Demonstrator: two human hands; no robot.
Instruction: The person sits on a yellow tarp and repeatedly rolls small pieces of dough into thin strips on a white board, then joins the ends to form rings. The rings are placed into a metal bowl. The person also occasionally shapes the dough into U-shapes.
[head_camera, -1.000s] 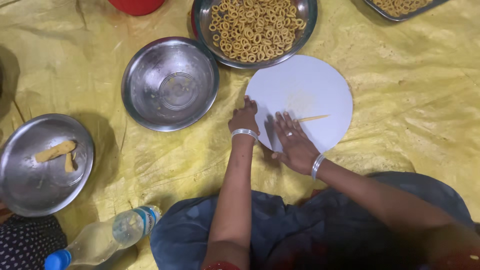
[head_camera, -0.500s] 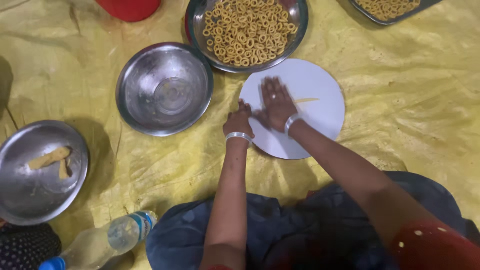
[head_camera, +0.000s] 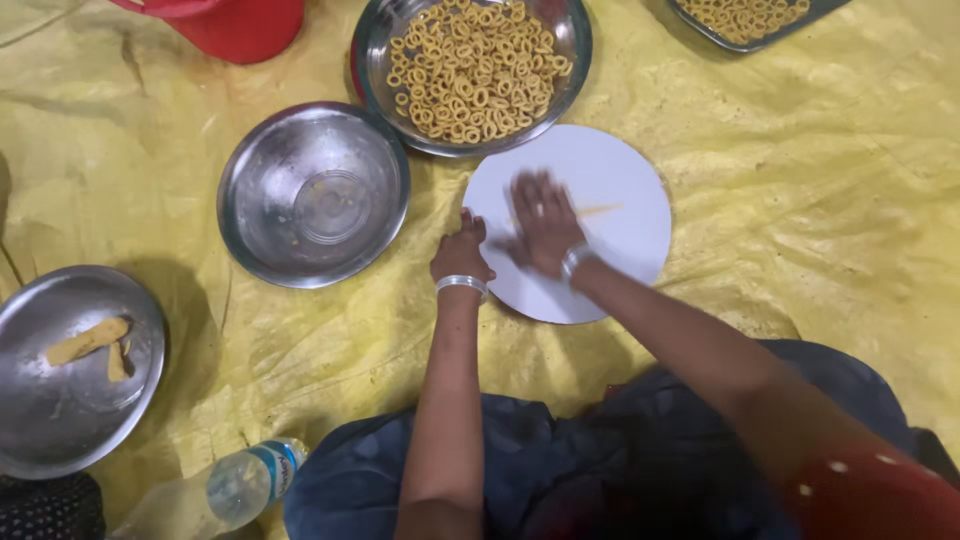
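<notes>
A round white board (head_camera: 620, 170) lies on the yellow sheet. My right hand (head_camera: 542, 224) is flat on it, fingers spread and blurred by motion, pressing on a thin strip of yellow dough (head_camera: 596, 211) that sticks out to the right of the fingers. My left hand (head_camera: 462, 252) rests on the board's left edge with its fingers curled. Both wrists wear silver bangles.
A steel bowl full of small dough rings (head_camera: 470, 65) sits just beyond the board. An empty steel bowl (head_camera: 313, 195) lies to the left. A steel plate with dough pieces (head_camera: 70, 370) is at far left, a plastic bottle (head_camera: 230, 490) below it, a red container (head_camera: 235, 25) above, a tray (head_camera: 745, 20) at top right.
My right hand has slid forward across the board over the dough strip, from the near edge toward the middle. My left hand has stayed at the board's left edge.
</notes>
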